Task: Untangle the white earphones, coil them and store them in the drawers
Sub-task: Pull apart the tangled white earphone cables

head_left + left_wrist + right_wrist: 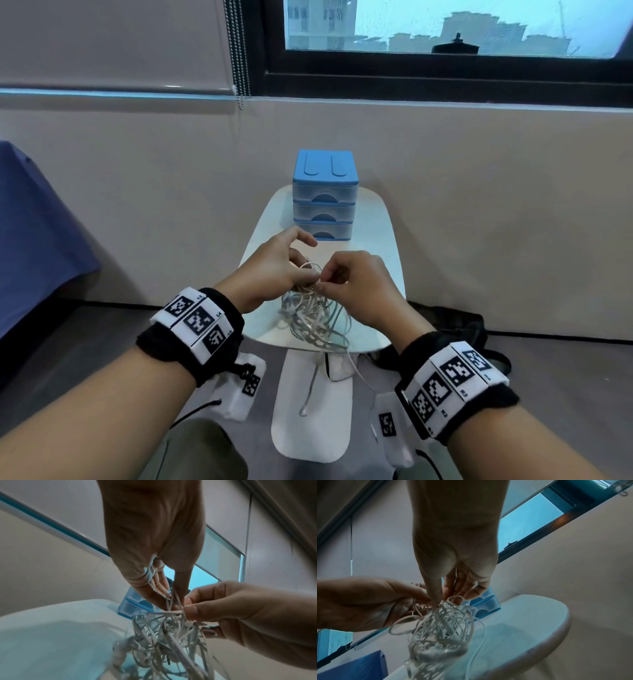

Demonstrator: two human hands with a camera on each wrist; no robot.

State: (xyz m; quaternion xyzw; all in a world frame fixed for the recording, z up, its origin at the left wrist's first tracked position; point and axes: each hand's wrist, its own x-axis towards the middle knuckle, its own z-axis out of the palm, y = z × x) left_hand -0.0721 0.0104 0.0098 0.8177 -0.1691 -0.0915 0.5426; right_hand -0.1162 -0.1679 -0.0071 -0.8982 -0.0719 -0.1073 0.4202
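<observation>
Both hands are meeting over the near half of a small white table [383,219], working at one tangled bundle of white earphones [313,318]. The left hand [274,270] is pinching several strands at the top of the tangle between its thumb and fingers, its forefinger stretched out forward; in the left wrist view the cords are running up between those fingers [159,599]. The right hand [356,284] is curling its fingers in and nipping a strand right beside the left thumb, so the two grips are nearly touching. The bundle is hanging from both hands as a loose snarl of many loops, its lower part sagging onto or just above the table's near edge, I cannot tell which, and one loose end is trailing down past that edge towards the floor. How many earphone sets are in the knot cannot be counted. At the far end of the table one blue drawer unit [324,195] is standing with three drawers stacked, all three shut. Each wrist is wearing one black band with white coded tags.
</observation>
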